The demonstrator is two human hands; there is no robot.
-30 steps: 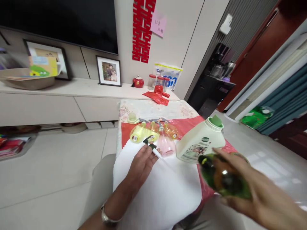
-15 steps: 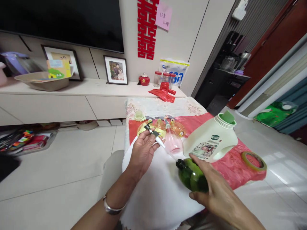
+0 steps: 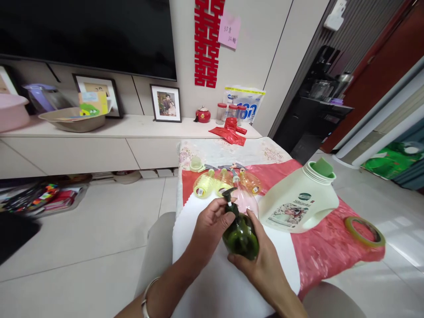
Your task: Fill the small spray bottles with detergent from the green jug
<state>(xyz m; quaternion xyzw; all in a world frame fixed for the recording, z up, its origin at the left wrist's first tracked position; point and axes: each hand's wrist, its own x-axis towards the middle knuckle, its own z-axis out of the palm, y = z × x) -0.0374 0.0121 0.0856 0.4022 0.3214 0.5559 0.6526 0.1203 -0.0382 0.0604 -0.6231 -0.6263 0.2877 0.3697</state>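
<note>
A seated person works with bare hands at a small tabletop (image 3: 253, 152) spread with floral cloth, red plastic and, nearest the lap, a white sheet (image 3: 187, 227). A dark green bottle (image 3: 241, 242), round and glossy, is held up above the sheet, close to its middle; I can't tell whether its base touches down. The right hand (image 3: 263, 254) curves round the bottle's body, thumb on the near side and fingers on the far side. The left hand (image 3: 212, 225), with a silver bangle (image 3: 145, 301) on that wrist, has thumb and fingers drawn in around the black pump (image 3: 229, 195) at the bottle's neck; how firmly the pump is seated is hidden by the fingers. Just beyond lies a clear pink bottle (image 3: 244, 199), with two yellow bottles (image 3: 204, 185) to its left and an orange bottle (image 3: 251, 181) to its right. A large cream jug (image 3: 298, 201) leans nearby on the right, something green in its mouth. Past it, a roll of tape (image 3: 380, 242) lies flat on the red plastic.
</note>
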